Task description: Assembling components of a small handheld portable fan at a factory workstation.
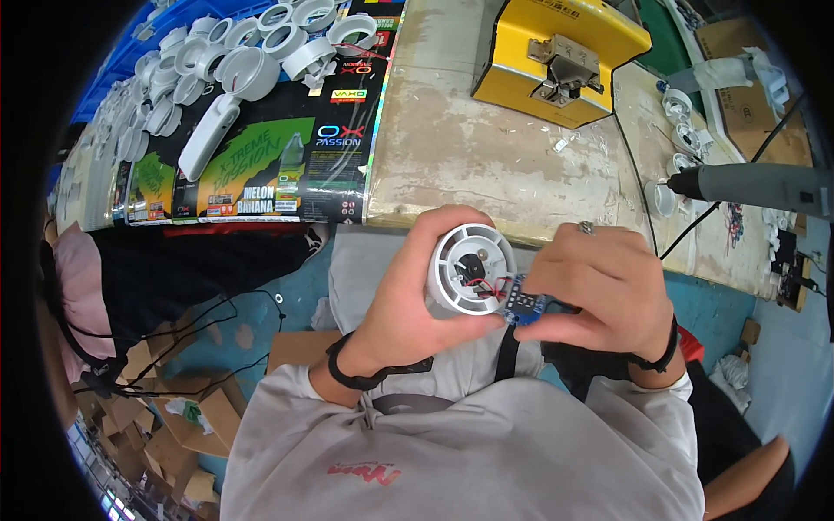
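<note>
My left hand point(408, 286) is wrapped round a round white plastic housing point(443, 260), its open face turned up. Inside it show a dark part and thin red and black wires point(486, 286). The wires run to a small blue circuit board point(524, 306) at the housing's right rim. My right hand point(599, 286) pinches this board between thumb and fingers, with a ring on one finger. Both hands are above my lap, just before the table's front edge.
Many white ring-shaped housings point(252, 74) and a white handle piece point(208, 137) lie on a printed sheet point(334, 174) at left. A yellow machine point(556, 65) stands on the worn table point(452, 156). A grey tool point(756, 185) juts in from the right. Cardboard boxes point(195, 417) and cables lie at lower left, near a seated person point(165, 269).
</note>
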The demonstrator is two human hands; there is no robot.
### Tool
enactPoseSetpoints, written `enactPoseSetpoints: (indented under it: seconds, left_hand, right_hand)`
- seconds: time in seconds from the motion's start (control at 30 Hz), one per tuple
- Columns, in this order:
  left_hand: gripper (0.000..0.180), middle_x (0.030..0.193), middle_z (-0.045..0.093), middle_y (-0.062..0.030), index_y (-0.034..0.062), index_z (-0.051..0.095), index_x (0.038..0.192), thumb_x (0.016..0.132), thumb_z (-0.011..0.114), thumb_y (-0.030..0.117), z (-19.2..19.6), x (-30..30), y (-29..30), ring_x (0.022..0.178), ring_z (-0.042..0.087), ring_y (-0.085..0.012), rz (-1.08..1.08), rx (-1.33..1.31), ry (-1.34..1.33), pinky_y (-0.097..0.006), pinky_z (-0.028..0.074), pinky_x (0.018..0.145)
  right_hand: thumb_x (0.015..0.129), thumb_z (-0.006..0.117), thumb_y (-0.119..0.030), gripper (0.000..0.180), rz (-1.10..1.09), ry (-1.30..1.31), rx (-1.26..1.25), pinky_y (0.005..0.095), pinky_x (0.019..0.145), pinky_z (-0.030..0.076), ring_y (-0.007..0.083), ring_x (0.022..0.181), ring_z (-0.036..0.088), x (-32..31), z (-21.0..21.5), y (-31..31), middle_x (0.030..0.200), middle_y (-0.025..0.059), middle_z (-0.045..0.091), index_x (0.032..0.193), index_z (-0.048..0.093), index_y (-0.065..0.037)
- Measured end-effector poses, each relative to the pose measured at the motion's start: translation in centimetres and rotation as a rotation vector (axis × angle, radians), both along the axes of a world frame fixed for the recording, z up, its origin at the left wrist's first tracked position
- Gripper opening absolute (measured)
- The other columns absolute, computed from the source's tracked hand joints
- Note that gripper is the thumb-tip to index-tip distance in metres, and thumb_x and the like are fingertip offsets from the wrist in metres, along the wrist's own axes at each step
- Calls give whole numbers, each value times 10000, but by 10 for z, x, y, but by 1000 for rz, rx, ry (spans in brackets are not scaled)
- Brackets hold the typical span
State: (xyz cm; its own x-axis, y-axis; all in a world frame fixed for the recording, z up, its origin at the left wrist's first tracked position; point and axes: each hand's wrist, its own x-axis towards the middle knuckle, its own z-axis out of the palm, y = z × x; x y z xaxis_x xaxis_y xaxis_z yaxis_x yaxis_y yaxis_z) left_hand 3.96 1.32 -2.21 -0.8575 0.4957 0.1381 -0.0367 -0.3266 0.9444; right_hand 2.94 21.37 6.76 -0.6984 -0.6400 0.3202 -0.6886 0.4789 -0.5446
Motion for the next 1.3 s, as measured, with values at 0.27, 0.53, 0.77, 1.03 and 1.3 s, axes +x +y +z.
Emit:
enactPoseSetpoints:
  seconds: [0.27, 0.53, 0.77, 1.03, 1.3]
  left_hand:
    - [680, 1138, 506, -129, 29, 459, 1204, 612, 793, 51, 5, -5, 3, 1032, 535, -247, 74, -116, 199, -316, 422, 889]
    - [691, 1132, 522, -146, 22, 442, 1210, 617, 794, 66, 11, 1, 4, 996, 563, -292, 48, -113, 112, -330, 441, 856]
    - [683, 1131, 507, -165, 19, 418, 1213, 634, 779, 60, 7, -2, 7, 991, 548, -323, 118, -124, 271, -346, 441, 842]
    - [699, 1122, 495, -176, 26, 402, 1225, 639, 778, 84, 7, -2, 9, 981, 526, -346, 111, -154, 347, -371, 439, 828]
    - [743, 1197, 442, -196, 20, 374, 1270, 658, 781, 130, 9, 1, 6, 1081, 464, -359, 76, -126, 389, -417, 387, 914]
  right_hand:
    - [697, 722, -95, 201, -23, -631, -321, 250, 494, 446, 172, 508, 602, -3, 0, -4, 645, 53, 630, 872, 662, -16]
    - [690, 731, -188, 208, 10, -186, -156, 289, 575, 436, 206, 693, 564, -11, -3, -8, 833, 77, 586, 820, 682, -34]
    - [685, 720, -204, 218, 33, -166, -169, 288, 518, 406, 219, 614, 533, -8, -16, -5, 777, 75, 578, 821, 679, -38]
    - [656, 714, -103, 208, -53, -95, -131, 322, 527, 434, 229, 625, 533, 1, -18, -13, 812, 69, 569, 838, 633, -39]
    - [650, 779, -192, 283, -85, -78, -191, 261, 617, 406, 188, 741, 490, 3, -22, -11, 1050, 143, 522, 857, 678, -27]
